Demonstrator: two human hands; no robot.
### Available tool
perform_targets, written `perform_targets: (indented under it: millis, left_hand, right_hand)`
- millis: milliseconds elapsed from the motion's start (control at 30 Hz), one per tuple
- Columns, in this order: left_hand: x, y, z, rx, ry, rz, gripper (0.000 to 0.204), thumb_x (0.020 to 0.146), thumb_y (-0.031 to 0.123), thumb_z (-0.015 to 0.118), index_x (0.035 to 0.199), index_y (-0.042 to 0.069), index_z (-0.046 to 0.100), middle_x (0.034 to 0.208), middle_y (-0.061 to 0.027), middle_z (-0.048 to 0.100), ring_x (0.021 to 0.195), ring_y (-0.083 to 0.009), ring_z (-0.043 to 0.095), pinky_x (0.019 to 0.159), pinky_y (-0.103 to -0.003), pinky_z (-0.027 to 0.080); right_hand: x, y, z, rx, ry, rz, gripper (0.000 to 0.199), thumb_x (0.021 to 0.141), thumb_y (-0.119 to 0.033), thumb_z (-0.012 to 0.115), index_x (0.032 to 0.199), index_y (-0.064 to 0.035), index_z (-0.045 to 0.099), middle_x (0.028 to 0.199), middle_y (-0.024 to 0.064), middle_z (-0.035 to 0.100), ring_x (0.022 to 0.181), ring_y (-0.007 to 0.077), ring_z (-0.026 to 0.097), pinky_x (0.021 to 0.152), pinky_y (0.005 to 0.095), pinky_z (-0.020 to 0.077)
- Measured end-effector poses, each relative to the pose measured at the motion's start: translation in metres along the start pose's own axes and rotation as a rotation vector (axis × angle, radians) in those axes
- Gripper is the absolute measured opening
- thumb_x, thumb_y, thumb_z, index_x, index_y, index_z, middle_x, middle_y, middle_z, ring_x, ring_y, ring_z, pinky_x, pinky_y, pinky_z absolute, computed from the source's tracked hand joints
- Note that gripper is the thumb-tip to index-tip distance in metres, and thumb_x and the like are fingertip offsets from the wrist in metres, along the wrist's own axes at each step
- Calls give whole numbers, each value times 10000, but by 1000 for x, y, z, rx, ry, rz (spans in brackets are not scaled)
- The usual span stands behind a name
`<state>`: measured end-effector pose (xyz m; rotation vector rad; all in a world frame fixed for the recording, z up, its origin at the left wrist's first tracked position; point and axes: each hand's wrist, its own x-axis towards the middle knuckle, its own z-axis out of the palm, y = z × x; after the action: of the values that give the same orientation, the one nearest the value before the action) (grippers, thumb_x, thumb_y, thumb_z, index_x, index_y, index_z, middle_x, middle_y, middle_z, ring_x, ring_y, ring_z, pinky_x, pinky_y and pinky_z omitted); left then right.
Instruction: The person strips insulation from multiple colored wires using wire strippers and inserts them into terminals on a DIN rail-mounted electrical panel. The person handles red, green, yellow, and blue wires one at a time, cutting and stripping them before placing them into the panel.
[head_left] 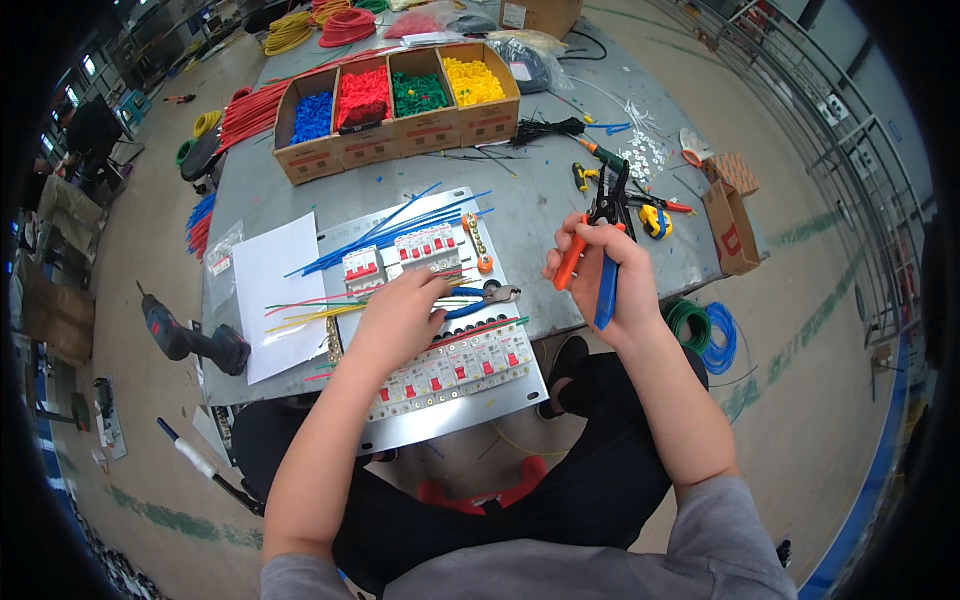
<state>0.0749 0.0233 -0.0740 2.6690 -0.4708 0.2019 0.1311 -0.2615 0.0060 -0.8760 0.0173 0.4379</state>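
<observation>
One tool (606, 288) is clasped by the right hand (630, 268) right of the panel (450, 418), across whose left edge yellow wires (310, 320) are laid sideways, nearer the left hand (398, 318), its grip unclear.

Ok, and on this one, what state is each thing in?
Orange-and-blue pliers: held, handles apart
Right hand: closed around the pliers
Left hand: over the panel, grip unclear
Blue-handled cutters: lying on the panel, handles apart
Cardboard box: open-topped, compartments filled
White sheet: lying flat
Breakers: switch positions unclear
</observation>
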Motion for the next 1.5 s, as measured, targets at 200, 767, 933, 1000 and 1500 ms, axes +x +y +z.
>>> perform_targets:
  millis: [200,767,933,1000,1500]
  left_hand:
    - [-20,-24,-24,29,-523,-364,202,849,251,833,957,83,866,931,-148,816,885,-319,780,832,-430,614]
    - [-20,-37,-36,-127,-598,-398,197,943,219,795,1061,66,834,973,-132,817,882,-298,762,823,-408,588]
    - [-20,-20,-72,-290,-479,-434,163,980,177,779,1024,20,783,869,-104,776,783,-219,711,761,-365,564]
    - [-26,-18,-81,-395,-359,-450,146,995,154,775,1023,11,768,832,-77,757,755,-163,683,731,-334,552]
    - [-32,31,-72,-1011,-424,-470,180,965,94,852,984,28,686,838,0,737,714,-36,659,640,-221,513]
  right_hand:
    - [-3,-4,-5,-30,7,-17,186,1022,-246,648,1117,-88,634,972,45,673,914,218,683,916,389,514]
    - [0,2,3,-130,-15,-11,198,1013,-244,673,1099,-66,655,929,33,681,886,182,692,891,355,510]
    - [-1,0,0,-336,-116,8,219,975,-234,695,1100,-56,670,932,36,678,895,150,669,886,324,492]
    - [-8,-1,7,-523,-107,9,241,948,-223,711,1108,-45,676,953,35,678,920,131,655,905,317,483]
    - [-8,16,20,-673,-219,-52,373,920,-122,744,1265,0,671,1325,95,658,1161,176,654,1050,337,499]
